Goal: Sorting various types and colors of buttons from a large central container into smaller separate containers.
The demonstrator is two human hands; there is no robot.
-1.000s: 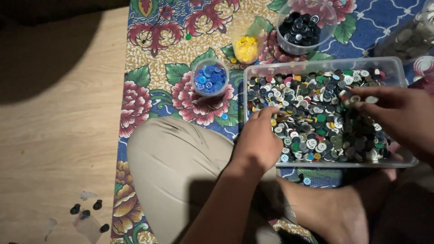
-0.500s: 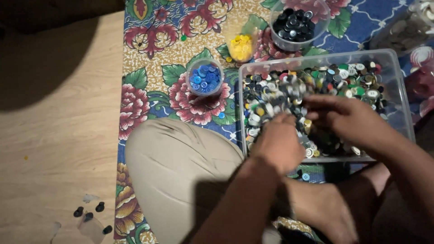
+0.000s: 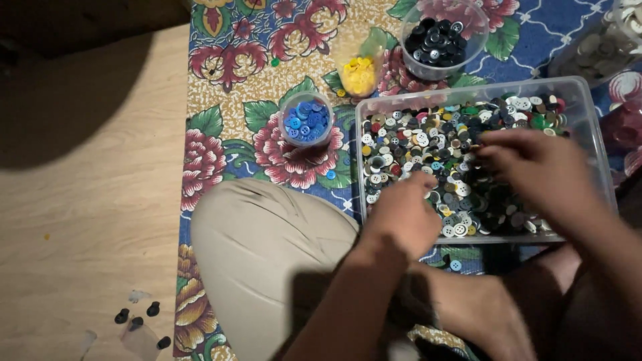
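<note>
Far to the left, on the bare wooden floor [image 3: 87,200], a few small black pieces [image 3: 140,319] lie scattered beside some scraps of clear plastic. The flowered mat [image 3: 234,127] starts just right of that, and the person's bent knee in tan trousers [image 3: 267,254] covers its lower part. Above the knee stands a small clear cup of blue buttons [image 3: 306,120], with one stray blue button on the mat near it. Further up and to the right is a cup of yellow buttons [image 3: 359,72], and beyond it a round clear tub of black buttons [image 3: 441,41]. The big clear bin [image 3: 588,120] sits just below those two, heaped with mixed buttons [image 3: 428,144] in white, grey, black, green and red. A jar of pale buttons [image 3: 602,47] shows at the top right edge.

The left hand [image 3: 401,214] rests over the bin's near wall, knuckles up, fingers curled down into the heap; they look drawn together, but I can't tell whether they pinch anything. The right hand [image 3: 535,170] is blurred, held low over the middle of the heap with its fingers pointing left and bunched loosely; what it holds, if anything, I can't make out. A bare foot [image 3: 481,314] lies below the bin.
</note>
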